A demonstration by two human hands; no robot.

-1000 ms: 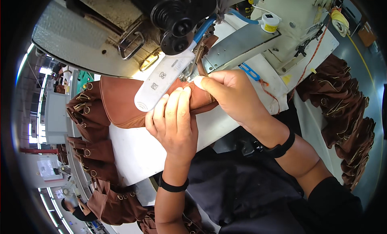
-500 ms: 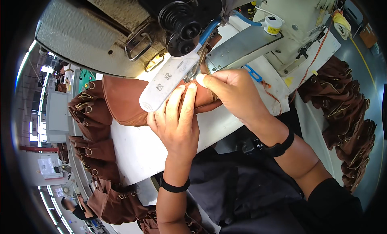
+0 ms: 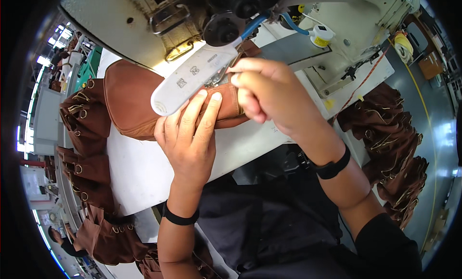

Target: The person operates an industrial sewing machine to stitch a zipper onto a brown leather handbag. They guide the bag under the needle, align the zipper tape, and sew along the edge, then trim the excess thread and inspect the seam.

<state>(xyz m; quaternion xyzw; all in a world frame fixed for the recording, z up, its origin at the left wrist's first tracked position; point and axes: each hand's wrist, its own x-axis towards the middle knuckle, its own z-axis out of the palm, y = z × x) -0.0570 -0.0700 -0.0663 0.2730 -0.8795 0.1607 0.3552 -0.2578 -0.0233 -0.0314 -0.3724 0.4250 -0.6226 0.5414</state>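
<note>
A brown leather bag piece (image 3: 132,98) lies under the sewing machine's needle area, on the white table. My left hand (image 3: 188,139) rests on its near edge, fingers stretched out flat, the fingertips beside a long white rounded guard (image 3: 180,82). My right hand (image 3: 276,94) is just right of the presser foot (image 3: 214,81), with thumb and index finger drawn together and the other fingers curled. It is partly blurred, and whatever is pinched there, if anything, is too small to make out. The needle itself is hidden by the guard.
The pale sewing machine (image 3: 110,21) spans the top, with a blue hose (image 3: 254,25) and a small white bottle (image 3: 321,36). Brown bags with metal rings (image 3: 89,175) line the table's left edge; more brown bags (image 3: 385,134) are heaped at right. A person (image 3: 65,241) is far left.
My right hand has shifted from a pinch at the presser foot to a more curled pose. The blue-handled tool behind it no longer shows. The whole view has shifted; my left hand stays on the leather.
</note>
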